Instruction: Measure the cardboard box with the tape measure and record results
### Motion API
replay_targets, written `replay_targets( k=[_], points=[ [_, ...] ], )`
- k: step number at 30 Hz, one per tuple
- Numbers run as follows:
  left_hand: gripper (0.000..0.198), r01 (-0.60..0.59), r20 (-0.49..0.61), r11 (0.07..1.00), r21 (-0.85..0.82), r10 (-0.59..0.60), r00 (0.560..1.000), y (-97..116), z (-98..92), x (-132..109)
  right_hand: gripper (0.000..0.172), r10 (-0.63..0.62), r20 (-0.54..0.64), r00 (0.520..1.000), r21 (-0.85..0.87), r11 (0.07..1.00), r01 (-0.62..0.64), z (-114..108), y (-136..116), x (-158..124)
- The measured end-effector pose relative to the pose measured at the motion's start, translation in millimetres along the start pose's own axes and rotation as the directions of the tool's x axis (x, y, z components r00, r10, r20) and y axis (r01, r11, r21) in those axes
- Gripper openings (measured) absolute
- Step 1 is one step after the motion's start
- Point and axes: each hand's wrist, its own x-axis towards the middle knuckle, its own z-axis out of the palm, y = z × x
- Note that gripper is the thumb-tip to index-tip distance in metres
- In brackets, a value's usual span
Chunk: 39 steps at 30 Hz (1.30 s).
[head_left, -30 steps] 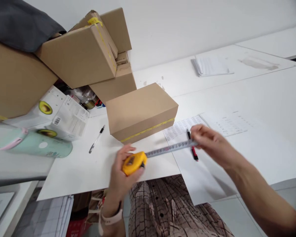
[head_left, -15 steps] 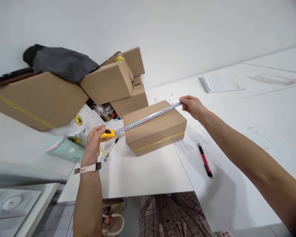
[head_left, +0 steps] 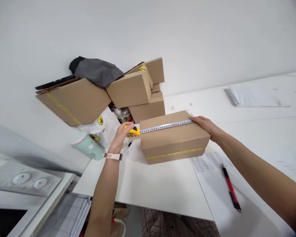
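A brown cardboard box (head_left: pixel 172 141) with a strip of yellow tape along its front side sits on the white table. My left hand (head_left: pixel 121 135) grips the yellow case of a tape measure (head_left: pixel 134 132) at the box's left edge. The silver blade (head_left: pixel 162 126) of the tape measure lies along the box's top from left to right. At the right end, my right hand (head_left: pixel 207 126) holds the blade's tip against the box's edge, its fingers partly hidden behind the box.
More cardboard boxes (head_left: pixel 129 87) are stacked at the back left, with a grey cloth (head_left: pixel 98 70) on top. A mint-green tumbler (head_left: pixel 90 146) lies near them. On the right are a red and black pen (head_left: pixel 232 189), a printed sheet (head_left: pixel 209 171) and a paper stack (head_left: pixel 254 96).
The blade has shortened and now rests flat on the box's top. My left hand has drawn close to the left edge, and my right hand has come down onto the right end.
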Motion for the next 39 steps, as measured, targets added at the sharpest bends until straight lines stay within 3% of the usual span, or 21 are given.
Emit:
replay_targets(
  k=[3,6,9,12,16,19,21,22,24,25,26,28,31,35,39],
  points=[
    [0.049,0.003,0.007,1.000,0.001,-0.003,1.000,-1,-1.8,-3,0.042,0.028,-0.009,1.000,-0.049,0.998,-0.028,-5,1,1],
    [0.049,0.006,0.012,1.000,0.001,-0.006,1.000,-2,-2.1,-5,0.043,-0.060,-0.055,0.997,-0.252,0.967,0.044,-10,-3,2],
    [0.047,-0.001,0.013,1.000,0.002,0.001,1.000,-3,0.0,-7,0.043,-0.193,-0.095,0.977,-0.521,0.845,0.116,-10,-10,2],
    [0.045,-0.021,0.002,1.000,0.003,0.021,1.000,1,2.3,-8,0.041,-0.267,-0.104,0.958,-0.644,0.752,0.140,-7,-17,1],
    [0.044,-0.047,0.005,0.999,0.001,0.047,0.999,25,-3.0,-27,0.038,-0.303,-0.073,0.950,-0.576,0.790,0.208,-13,-29,3],
    [0.051,-0.016,0.131,0.999,-0.036,0.020,0.991,45,-6.4,-65,0.035,-0.396,-0.070,0.916,-0.377,0.860,0.343,-25,-46,9],
    [0.062,0.103,0.358,0.988,-0.119,-0.055,0.932,49,2.8,-102,0.032,-0.488,-0.088,0.869,-0.255,0.854,0.454,-26,-59,14],
    [0.065,0.197,0.481,0.969,-0.148,-0.104,0.871,46,13.0,-121,0.031,-0.524,-0.071,0.849,-0.217,0.839,0.500,-23,-65,15],
    [0.063,0.401,0.703,0.896,-0.190,-0.161,0.692,34,43.8,-159,0.032,-0.569,0.048,0.821,-0.213,0.797,0.565,-7,-75,18],
    [0.061,0.496,0.761,0.839,-0.225,-0.167,0.627,26,63.0,-176,0.034,-0.574,0.143,0.806,-0.243,0.769,0.591,4,-78,19],
    [0.063,0.566,0.779,0.783,-0.259,-0.177,0.601,19,83.0,-190,0.035,-0.564,0.244,0.789,-0.284,0.737,0.614,17,-79,20],
    [0.069,0.624,0.756,0.704,-0.339,-0.191,0.626,8,119.6,-207,0.037,-0.513,0.402,0.759,-0.364,0.671,0.646,43,-80,23],
    [0.072,0.617,0.690,0.613,-0.493,-0.157,0.707,10,149.6,-208,0.038,-0.444,0.444,0.778,-0.472,0.622,0.625,72,-79,34],
    [0.062,0.554,0.623,0.620,-0.555,-0.131,0.771,26,143.0,-189,0.035,-0.395,0.384,0.834,-0.570,0.609,0.551,82,-72,52],
    [0.055,0.571,0.608,0.616,-0.543,-0.180,0.773,27,133.9,-186,0.035,-0.370,0.381,0.848,-0.601,0.598,0.530,78,-63,62]
  ],
)
